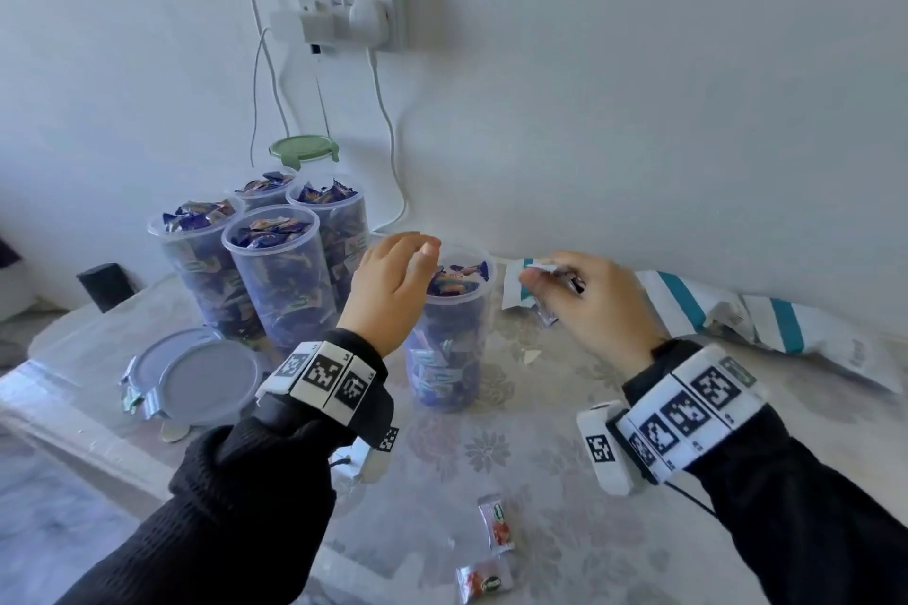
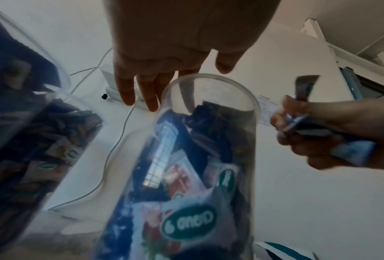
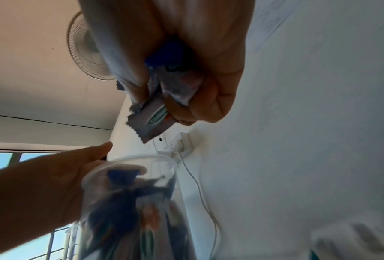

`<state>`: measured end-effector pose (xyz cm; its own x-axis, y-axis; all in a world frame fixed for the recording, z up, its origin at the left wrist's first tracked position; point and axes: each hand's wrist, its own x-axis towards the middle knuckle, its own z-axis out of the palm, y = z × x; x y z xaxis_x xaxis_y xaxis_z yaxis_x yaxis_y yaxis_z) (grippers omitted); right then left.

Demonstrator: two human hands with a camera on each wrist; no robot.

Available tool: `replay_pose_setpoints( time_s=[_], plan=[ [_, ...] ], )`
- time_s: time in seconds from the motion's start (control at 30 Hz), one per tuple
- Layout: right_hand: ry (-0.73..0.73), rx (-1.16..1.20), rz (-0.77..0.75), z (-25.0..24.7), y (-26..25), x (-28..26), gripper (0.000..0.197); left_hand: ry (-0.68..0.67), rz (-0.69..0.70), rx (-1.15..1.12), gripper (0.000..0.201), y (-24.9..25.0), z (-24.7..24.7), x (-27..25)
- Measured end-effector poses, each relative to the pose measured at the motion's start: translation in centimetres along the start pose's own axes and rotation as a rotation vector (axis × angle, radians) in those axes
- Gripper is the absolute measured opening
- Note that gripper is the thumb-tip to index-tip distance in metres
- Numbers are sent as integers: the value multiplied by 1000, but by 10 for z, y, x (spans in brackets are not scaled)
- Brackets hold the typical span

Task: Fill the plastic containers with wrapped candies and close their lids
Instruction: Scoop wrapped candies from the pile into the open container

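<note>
My right hand point(image 1: 589, 297) curls tight around a fistful of wrapped candies point(image 3: 157, 112), held just to the right of the open container point(image 1: 449, 339) that stands near the middle of the patterned table point(image 1: 540, 457), already filled almost to its rim. My left hand point(image 1: 393, 285) hangs over that container's left rim with its fingers point(image 2: 128, 88) loose and straight, holding nothing. Four more filled, lidless containers point(image 1: 275, 270) cluster at back left beside a grey lid point(image 1: 206, 378) lying flat, while two loose candies point(image 1: 491, 545) lie on the near edge of the table.
</note>
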<state>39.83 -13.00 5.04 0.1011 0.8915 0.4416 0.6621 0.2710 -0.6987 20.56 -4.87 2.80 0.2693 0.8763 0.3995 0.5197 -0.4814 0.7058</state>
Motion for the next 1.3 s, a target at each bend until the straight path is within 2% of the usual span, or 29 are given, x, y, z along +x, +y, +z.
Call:
replay_pose_setpoints(
  time_s=[0.13,0.27,0.37,0.43,0.5,0.63,0.8,0.97,1.1,1.17,1.23,1.3],
  plan=[
    [-83,-23,-65,12,-17,48,32,-115,-124,-73,74,-4,-4,-14],
    [-306,-121,-67,26,-23,82,18,-124,-140,-105,78,-5,-3,-20],
    [-471,-231,-62,31,-24,95,31,-126,-176,-201,93,-7,-1,-22],
    [-506,-260,-73,31,-25,99,45,-119,-166,-210,94,-6,0,-23],
    [-477,-203,-99,31,-28,100,43,-115,-148,-184,96,-7,1,-22],
    [-330,53,-160,40,-34,97,39,-110,-143,-202,96,-9,2,-22],
    [-212,403,-80,67,-25,90,44,-92,-136,-216,95,-11,4,-22],
    [-161,389,-99,80,-13,85,46,-92,-129,-222,93,-11,4,-23],
    [-75,247,-179,80,-8,80,45,-94,-139,-227,94,-11,6,-23],
    [-32,147,-247,81,-5,78,59,-95,-138,-237,93,-11,6,-23],
    [10,28,-315,82,-3,75,82,-98,-139,-234,93,-12,5,-23],
    [9,-62,-307,81,-3,73,97,-107,-149,-226,92,-12,4,-23]
  ],
)
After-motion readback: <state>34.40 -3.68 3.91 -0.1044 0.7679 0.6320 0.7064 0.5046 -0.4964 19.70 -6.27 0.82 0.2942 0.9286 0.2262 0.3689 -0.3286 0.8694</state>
